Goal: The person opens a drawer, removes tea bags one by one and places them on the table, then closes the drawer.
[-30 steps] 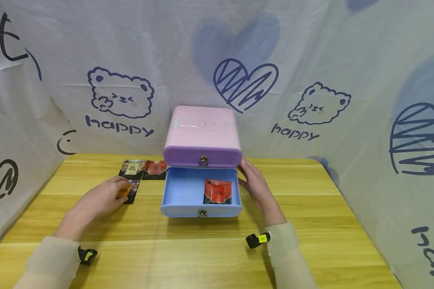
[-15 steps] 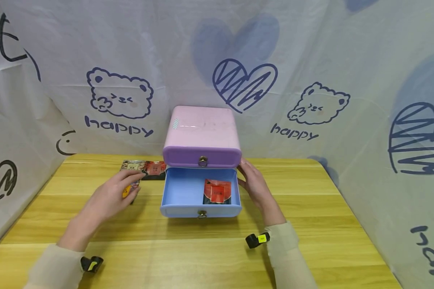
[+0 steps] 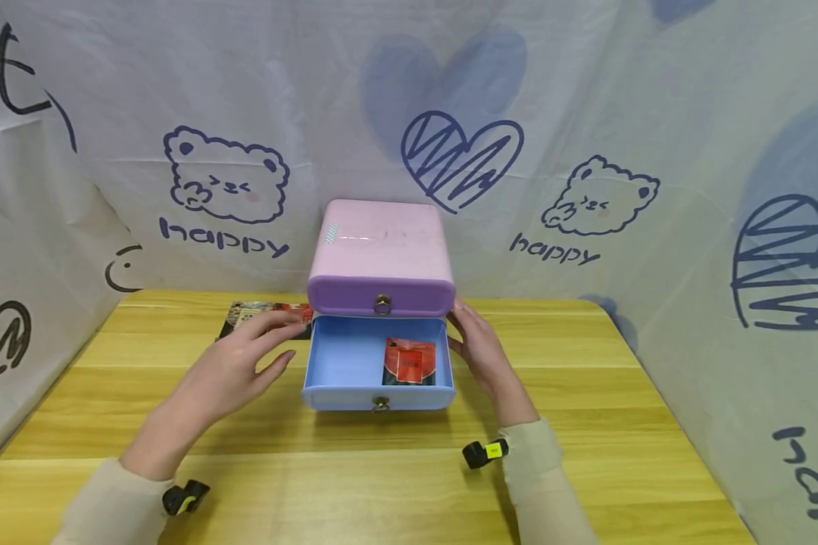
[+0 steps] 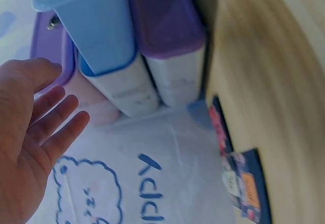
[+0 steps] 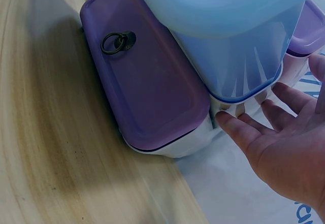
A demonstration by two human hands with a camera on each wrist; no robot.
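Progress: blue drawer point(image 3: 416, 398) pulled out, one red packet point(image 3: 410, 363) in it at 3 o'clock. Outside it: pale-labelled packet point(image 3: 248, 311) and second red packet point(image 3: 297, 308), flat on the table point(image 3: 586, 393) between 9 and 10 o'clock of the drawer. Left hand point(image 3: 228, 375) at 9 o'clock, fingers loosely spread, no grip visible. Right hand point(image 3: 482, 350) at 3 o'clock, fingers extended, seemingly touching the cabinet point(image 3: 385, 241) side. Left wrist view shows an orange-labelled packet point(image 4: 251, 191), blocked by the left hand in head view; right wrist view shows a closed lower purple drawer point(image 5: 147, 82), absent from head view.
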